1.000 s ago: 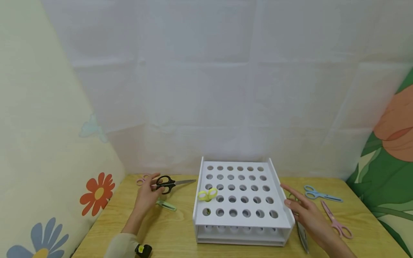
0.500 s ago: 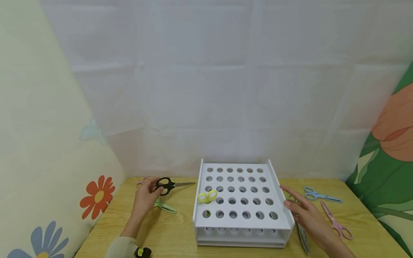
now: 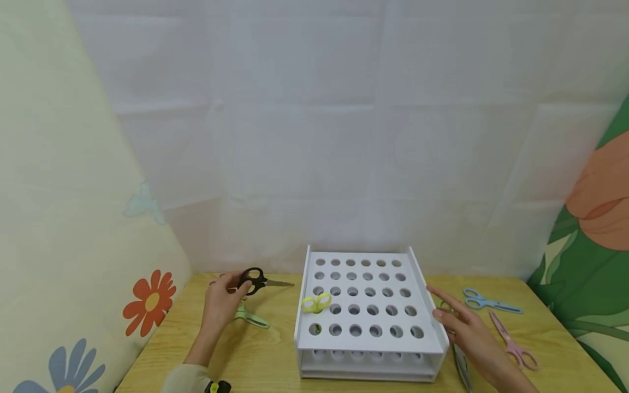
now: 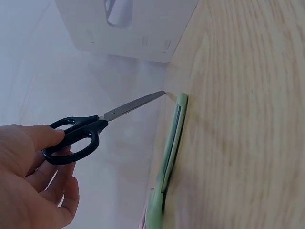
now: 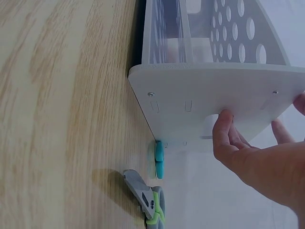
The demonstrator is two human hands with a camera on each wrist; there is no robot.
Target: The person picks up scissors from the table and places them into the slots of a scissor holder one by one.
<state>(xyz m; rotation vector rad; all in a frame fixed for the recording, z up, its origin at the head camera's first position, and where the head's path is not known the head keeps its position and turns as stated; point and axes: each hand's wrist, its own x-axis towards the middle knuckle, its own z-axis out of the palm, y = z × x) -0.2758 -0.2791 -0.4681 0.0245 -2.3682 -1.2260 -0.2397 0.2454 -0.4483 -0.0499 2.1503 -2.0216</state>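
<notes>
My left hand (image 3: 221,303) pinches black-handled scissors (image 3: 255,285) by the loops between thumb and fingers. Their blades (image 4: 136,106), closed together, point right toward a white rack with rows of round holes (image 3: 363,345). My right hand (image 3: 472,333) rests on the rack's right side panel (image 5: 205,95), thumb and index finger at its top edge, other fingertips at the cutout in the panel. Yellow-handled scissors (image 3: 322,302) stand in a hole at the rack's left side. Below my left hand, green scissors (image 4: 167,162) lie on the table.
Pink scissors (image 3: 513,345) and light-blue scissors (image 3: 491,303) lie on the wooden table (image 3: 265,355) at the right. Grey-and-green scissors (image 5: 147,202) lie beside the rack under my right hand. Another pink handle (image 3: 222,275) shows behind my left hand. A white cloth (image 3: 344,136) hangs behind.
The black scissors have tilted, blade tips lower and handles slightly raised in my left hand. The head view has shifted a little. My right hand stays at the rack's side.
</notes>
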